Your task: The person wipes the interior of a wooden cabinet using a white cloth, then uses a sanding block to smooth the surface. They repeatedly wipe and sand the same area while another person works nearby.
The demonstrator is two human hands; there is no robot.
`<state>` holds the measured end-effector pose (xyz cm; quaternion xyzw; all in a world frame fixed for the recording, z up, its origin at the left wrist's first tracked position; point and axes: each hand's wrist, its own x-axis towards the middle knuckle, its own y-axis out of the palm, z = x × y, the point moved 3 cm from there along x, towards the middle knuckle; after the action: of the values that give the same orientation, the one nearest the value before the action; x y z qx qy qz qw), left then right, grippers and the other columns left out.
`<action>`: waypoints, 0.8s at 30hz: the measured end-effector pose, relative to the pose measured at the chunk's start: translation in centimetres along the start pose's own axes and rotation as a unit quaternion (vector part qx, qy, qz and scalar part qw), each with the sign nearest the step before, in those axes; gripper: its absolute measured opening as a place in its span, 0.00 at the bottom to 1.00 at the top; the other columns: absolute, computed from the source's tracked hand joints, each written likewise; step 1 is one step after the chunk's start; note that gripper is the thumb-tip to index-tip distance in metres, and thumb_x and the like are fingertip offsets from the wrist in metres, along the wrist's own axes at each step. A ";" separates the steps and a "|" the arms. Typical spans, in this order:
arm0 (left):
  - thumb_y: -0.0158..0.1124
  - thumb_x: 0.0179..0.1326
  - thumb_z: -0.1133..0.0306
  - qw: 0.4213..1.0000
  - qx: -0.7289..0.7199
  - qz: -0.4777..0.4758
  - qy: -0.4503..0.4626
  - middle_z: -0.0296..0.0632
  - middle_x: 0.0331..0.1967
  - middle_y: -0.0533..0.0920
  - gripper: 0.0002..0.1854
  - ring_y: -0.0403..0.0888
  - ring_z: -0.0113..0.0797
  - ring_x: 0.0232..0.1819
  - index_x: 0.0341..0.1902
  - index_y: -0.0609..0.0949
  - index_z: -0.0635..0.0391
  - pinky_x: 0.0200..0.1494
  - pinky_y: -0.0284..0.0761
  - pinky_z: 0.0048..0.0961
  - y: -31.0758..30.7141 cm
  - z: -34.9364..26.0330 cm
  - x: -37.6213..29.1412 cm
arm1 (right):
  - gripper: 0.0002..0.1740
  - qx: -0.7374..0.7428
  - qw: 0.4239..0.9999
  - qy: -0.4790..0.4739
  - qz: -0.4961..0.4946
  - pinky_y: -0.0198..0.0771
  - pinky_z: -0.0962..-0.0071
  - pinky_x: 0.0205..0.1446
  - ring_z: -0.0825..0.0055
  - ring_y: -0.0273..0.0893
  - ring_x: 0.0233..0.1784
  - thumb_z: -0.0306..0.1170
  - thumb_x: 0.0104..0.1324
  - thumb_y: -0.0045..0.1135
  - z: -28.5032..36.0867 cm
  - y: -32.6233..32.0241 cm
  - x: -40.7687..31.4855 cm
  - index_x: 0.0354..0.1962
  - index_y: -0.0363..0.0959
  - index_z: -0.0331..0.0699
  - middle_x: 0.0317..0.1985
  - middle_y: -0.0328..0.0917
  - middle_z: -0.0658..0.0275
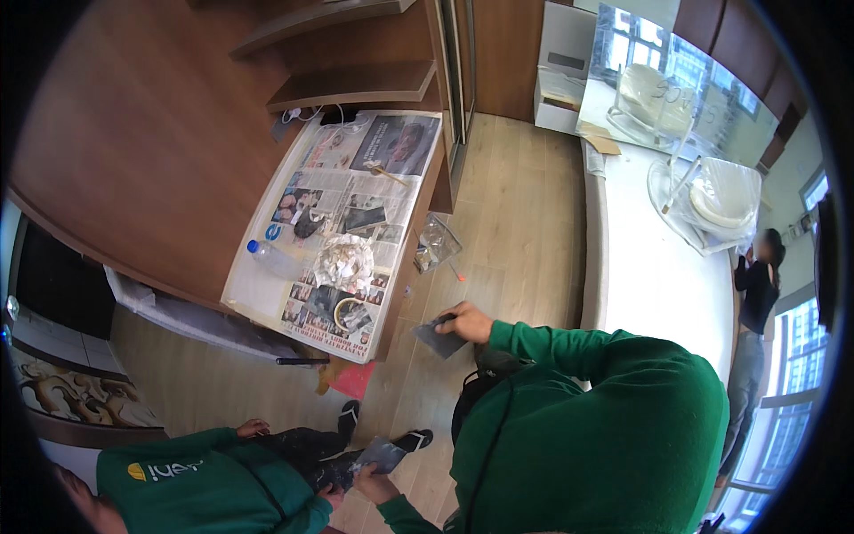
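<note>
My right hand (467, 324) grips a flat dark-grey rectangular plate (442, 339) by one edge, over the wood-look floor beside the desk corner. My left hand (375, 484), lower in the view, holds a second flat grey plate (380, 455) with pale smears. A co-worker's hand (330, 495) is close to my left hand; whether it touches anything is unclear. Newspaper (333, 180) covers much of the desk, under crumpled white material (343, 261), a dark flat piece (365, 217), a roll of tape (347, 312) and a thin stick tool (388, 175). A blue-capped plastic bottle (277, 260) lies near them.
The co-worker in green (200, 477) stands at lower left. A clear plastic bag (437, 243) and a pink sheet (353, 380) lie on the floor (517, 220). Across the aisle, a long white surface (647, 280) bears a plastic-wrapped chair (724, 200) and a mirror (674, 87). Another person (757, 294) stands beyond.
</note>
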<state>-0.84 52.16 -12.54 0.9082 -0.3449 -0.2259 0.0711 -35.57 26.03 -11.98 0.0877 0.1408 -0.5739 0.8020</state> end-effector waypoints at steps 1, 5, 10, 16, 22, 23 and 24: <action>0.59 0.42 0.77 0.999 0.031 -0.019 0.029 0.39 0.29 0.78 0.03 0.77 0.35 0.32 0.24 0.76 0.60 0.41 0.72 0.29 0.2 -0.5 0.3 | 0.16 -0.032 0.999 -0.025 -0.026 0.74 0.72 0.48 0.67 0.82 0.43 0.35 0.57 0.65 -0.3 -2.0 -0.1 0.42 0.83 0.37 0.41 0.84 0.57; 0.58 0.43 0.76 0.989 0.095 -0.012 0.108 0.36 0.26 0.76 0.03 0.75 0.33 0.32 0.24 0.75 0.59 0.41 0.71 0.28 3.5 -0.4 0.9 | 0.15 -0.144 0.968 -0.187 -0.082 0.76 0.69 0.47 0.63 0.82 0.42 0.32 0.52 0.64 1.5 -8.9 2.4 0.39 0.83 0.38 0.39 0.84 0.55; 0.57 0.43 0.77 0.998 0.049 0.007 0.048 0.36 0.27 0.74 0.03 0.73 0.33 0.32 0.23 0.73 0.59 0.41 0.70 0.27 13.5 3.7 0.2 | 0.27 -0.139 0.968 -0.119 -0.174 0.77 0.61 0.45 0.53 0.82 0.40 0.32 0.49 0.59 8.9 -20.1 8.7 0.51 0.76 0.41 0.38 0.83 0.48; 0.56 0.41 0.79 0.989 0.112 -0.096 -0.031 0.38 0.27 0.75 0.03 0.74 0.33 0.31 0.23 0.74 0.61 0.39 0.71 0.28 26.7 9.2 0.1 | 0.54 -0.374 0.883 -0.219 -0.179 0.74 0.52 0.36 0.43 0.78 0.29 0.30 0.48 0.56 18.3 -35.2 24.3 0.73 0.45 0.48 0.23 0.77 0.45; 0.57 0.40 0.78 0.939 0.336 -0.064 0.008 0.40 0.26 0.78 0.06 0.76 0.35 0.29 0.25 0.77 0.64 0.35 0.73 0.29 32.2 9.8 0.1 | 0.61 -0.514 0.813 -0.244 -0.127 0.78 0.52 0.34 0.45 0.78 0.26 0.30 0.47 0.57 20.8 -42.0 34.4 0.76 0.31 0.50 0.31 0.80 0.47; 0.57 0.40 0.77 0.938 0.344 -0.044 0.023 0.40 0.28 0.79 0.10 0.77 0.35 0.31 0.30 0.78 0.66 0.36 0.74 0.28 32.8 9.6 0.3 | 0.61 -0.527 0.802 -0.253 -0.121 0.79 0.53 0.34 0.46 0.78 0.26 0.30 0.47 0.58 21.0 -42.4 35.2 0.76 0.31 0.50 0.34 0.81 0.48; 0.57 0.40 0.77 0.933 0.352 -0.069 -0.016 0.41 0.29 0.79 0.11 0.78 0.36 0.31 0.31 0.78 0.67 0.36 0.75 0.29 33.1 9.5 0.5 | 0.61 -0.529 0.797 -0.265 -0.118 0.79 0.54 0.33 0.47 0.79 0.26 0.30 0.48 0.58 21.1 -42.7 35.7 0.76 0.32 0.51 0.37 0.81 0.49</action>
<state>-24.53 27.24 -11.74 0.8928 -0.3399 -0.1089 -0.2748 -62.55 -26.24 -2.83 -0.5236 0.2136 -0.5011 0.6551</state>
